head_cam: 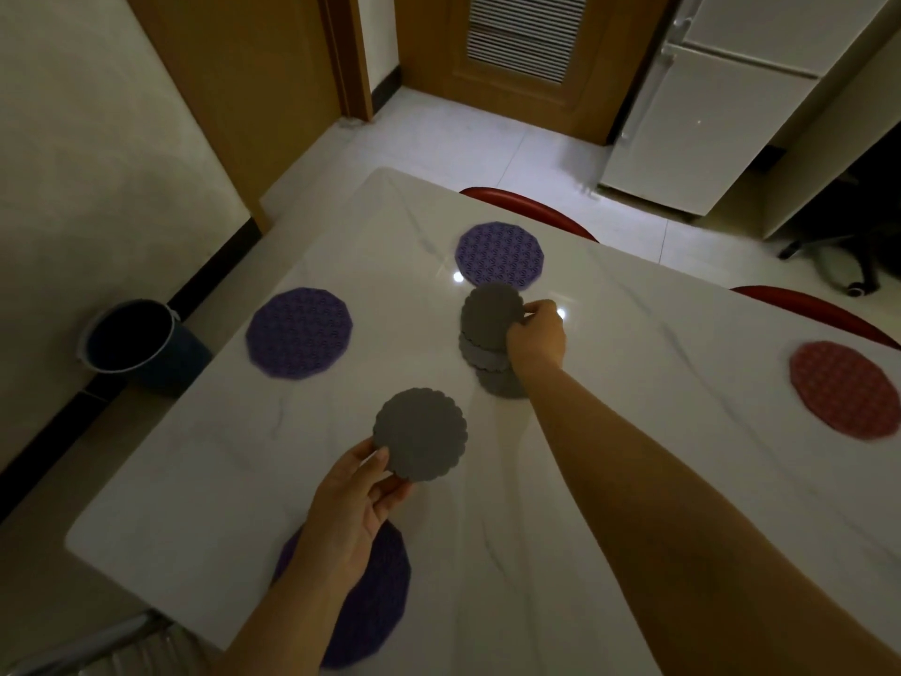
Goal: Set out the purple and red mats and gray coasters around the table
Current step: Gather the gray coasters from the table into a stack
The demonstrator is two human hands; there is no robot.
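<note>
On the white marble table (609, 431) lie three purple mats: one at the far side (499, 255), one at the left (299, 332) and one near me (375, 607), partly under my left forearm. A red mat (846, 388) lies at the right. My left hand (351, 509) pinches a scalloped gray coaster (420, 434) above the table. My right hand (535, 334) grips the top coaster (491, 314) of a stack of gray coasters (480, 356) in the table's middle, lifted at a tilt.
Two red chair backs (531, 209) (819, 314) stand along the table's far edge. A dark bucket (131, 341) sits on the floor at the left by the wall. A white fridge (707, 114) and a wooden door (512, 51) are beyond.
</note>
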